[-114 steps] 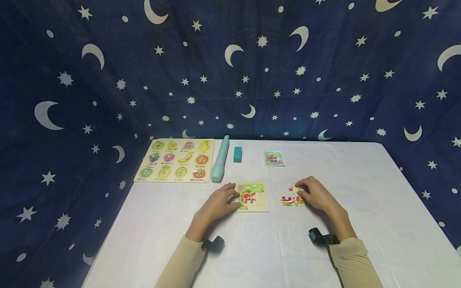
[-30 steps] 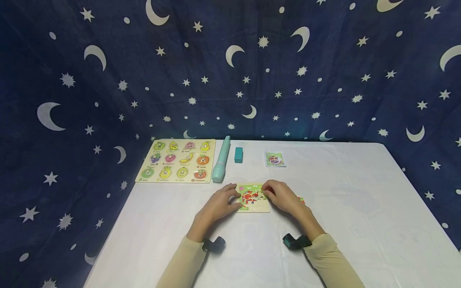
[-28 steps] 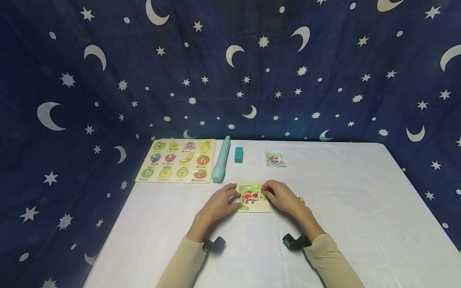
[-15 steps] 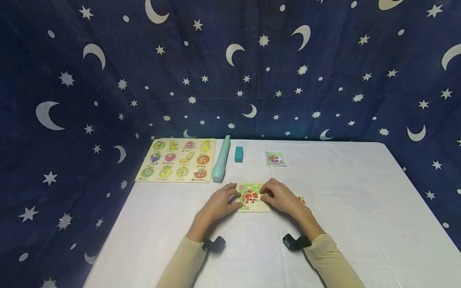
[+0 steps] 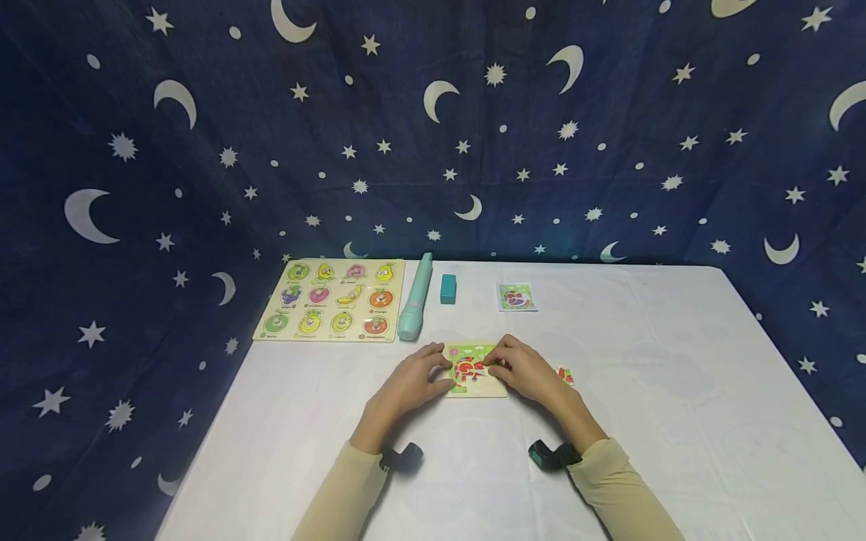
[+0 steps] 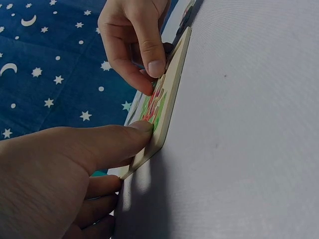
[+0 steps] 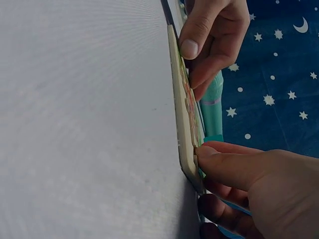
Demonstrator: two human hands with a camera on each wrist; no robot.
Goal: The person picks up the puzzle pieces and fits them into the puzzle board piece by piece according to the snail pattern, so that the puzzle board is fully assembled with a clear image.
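A square wooden jigsaw puzzle board lies on the table in the head view, part filled with red and green pieces, its lower right bare wood. My left hand holds the board's left edge, thumb on top and the other fingers along the side. Over the board's right half, my right hand pinches a puzzle piece between thumb and forefinger, right at the board's surface; the fingertips mostly hide that piece. Loose puzzle pieces lie on the table, partly covered by the right hand.
Behind the hands are a fruit peg board, a teal microphone-shaped object, a small teal block and a small picture card. A dark curtain with stars and moons stands behind the white table.
My right hand has come left from the loose pieces to the board, bringing a piece. In the last second its fingertips slid slightly left over the board. My left hand has stayed put.
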